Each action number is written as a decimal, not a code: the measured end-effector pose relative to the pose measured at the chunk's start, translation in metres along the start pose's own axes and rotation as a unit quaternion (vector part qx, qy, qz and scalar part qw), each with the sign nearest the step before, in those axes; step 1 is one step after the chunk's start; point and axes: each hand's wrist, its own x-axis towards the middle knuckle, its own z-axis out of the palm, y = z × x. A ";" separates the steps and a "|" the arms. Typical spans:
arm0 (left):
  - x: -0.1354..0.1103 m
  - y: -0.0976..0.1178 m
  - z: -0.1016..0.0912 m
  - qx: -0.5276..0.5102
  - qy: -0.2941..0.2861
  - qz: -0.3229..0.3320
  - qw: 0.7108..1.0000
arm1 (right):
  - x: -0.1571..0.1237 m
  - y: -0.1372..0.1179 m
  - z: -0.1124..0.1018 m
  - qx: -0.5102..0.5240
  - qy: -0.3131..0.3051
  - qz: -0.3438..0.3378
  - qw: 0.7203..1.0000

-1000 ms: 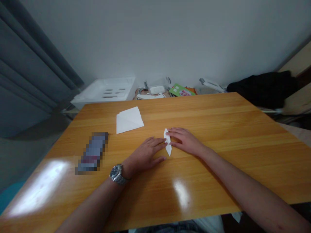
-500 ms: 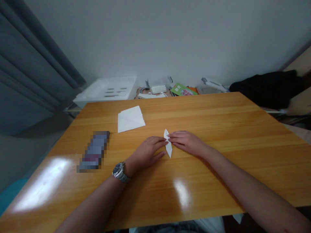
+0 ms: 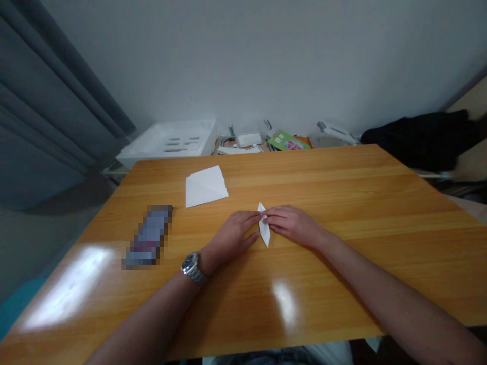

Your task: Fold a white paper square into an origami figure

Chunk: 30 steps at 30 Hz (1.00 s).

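Observation:
A small piece of folded white paper [image 3: 265,235], narrow and pointed at both ends, lies on the wooden table between my hands. My left hand [image 3: 236,234], with a metal watch [image 3: 193,267] on its wrist, holds the paper from the left; its fingertips are at the upper part and the thumb is at the left edge lower down. From the right, my right hand [image 3: 292,226] grips the same paper, its fingertips closed on the upper middle. The fingers of both hands nearly meet there and hide part of the folds.
White paper sheets [image 3: 206,186] lie farther back on the table [image 3: 342,192]. A phone [image 3: 149,235], blurred out, is at the left. Beyond the far edge are a white tray [image 3: 178,134], a green booklet [image 3: 286,141] and a black cloth [image 3: 418,137].
My left fingertips have shifted up along the folded paper, and the left thumb has moved up to its edge. My right hand has hardly moved.

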 end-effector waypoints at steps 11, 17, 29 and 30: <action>0.000 -0.002 0.001 0.003 0.016 0.002 1.000 | -0.001 -0.004 0.003 -0.010 0.002 0.003 1.000; 0.000 0.001 0.002 0.004 0.030 -0.014 0.999 | -0.002 -0.005 0.007 0.038 0.012 0.035 0.999; 0.007 0.015 -0.005 0.043 0.009 -0.004 0.999 | -0.001 -0.009 0.005 0.029 0.001 0.042 0.999; 0.007 0.015 -0.005 0.043 0.006 -0.004 0.999 | 0.000 -0.009 0.005 0.025 -0.004 0.040 0.999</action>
